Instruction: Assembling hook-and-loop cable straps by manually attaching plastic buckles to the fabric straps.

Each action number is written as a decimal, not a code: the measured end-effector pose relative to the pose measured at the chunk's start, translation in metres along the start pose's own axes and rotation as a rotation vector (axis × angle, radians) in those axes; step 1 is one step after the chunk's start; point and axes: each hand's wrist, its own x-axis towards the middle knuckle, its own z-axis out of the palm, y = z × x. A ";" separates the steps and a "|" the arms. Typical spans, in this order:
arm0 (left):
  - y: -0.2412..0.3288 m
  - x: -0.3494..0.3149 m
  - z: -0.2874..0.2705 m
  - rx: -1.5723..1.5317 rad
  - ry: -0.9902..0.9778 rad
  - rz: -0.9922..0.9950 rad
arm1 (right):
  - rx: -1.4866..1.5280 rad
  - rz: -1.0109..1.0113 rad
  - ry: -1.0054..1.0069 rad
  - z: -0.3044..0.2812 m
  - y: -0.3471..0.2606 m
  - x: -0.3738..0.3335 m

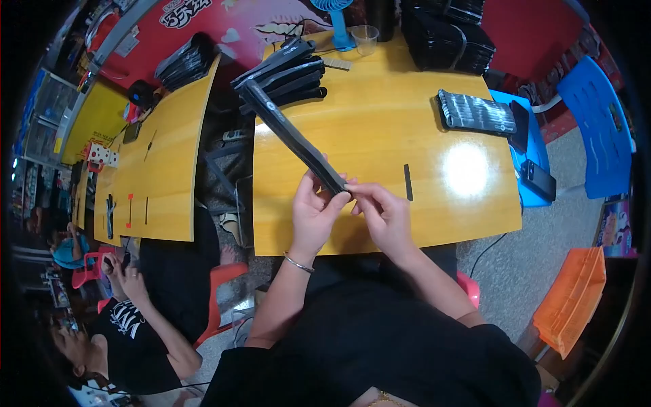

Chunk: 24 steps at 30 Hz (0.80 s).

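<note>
Grasping the near end of a long black folded sleeve (291, 139), my left hand (313, 216) has thumb and fingers around it, while my right hand (385, 220) pinches at the same tip with thumb and forefinger. The sleeve slants away from me toward 10 to 11 o'clock, above the yellow table (359, 136); its far end overlaps a pile of similar black sleeves (308, 74) in view, and I cannot tell whether they touch. At nearly 3 o'clock from my grip, just beside my right hand, a narrow dark strip (408, 182) lies flat on the tabletop. A shiny wrapped packet (475, 114) lies at 2 o'clock, and a strapped black stack (451, 44) sits at 1. Toward 12 stand a blue fan (342, 34) and a clear cup (366, 41). At 8 o'clock, a co-worker (149, 332) in black sits by another yellow table (169, 163).
</note>
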 end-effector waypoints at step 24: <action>-0.011 -0.010 -0.003 0.344 -0.019 0.660 | 0.785 0.575 -0.274 -0.021 -0.014 -0.008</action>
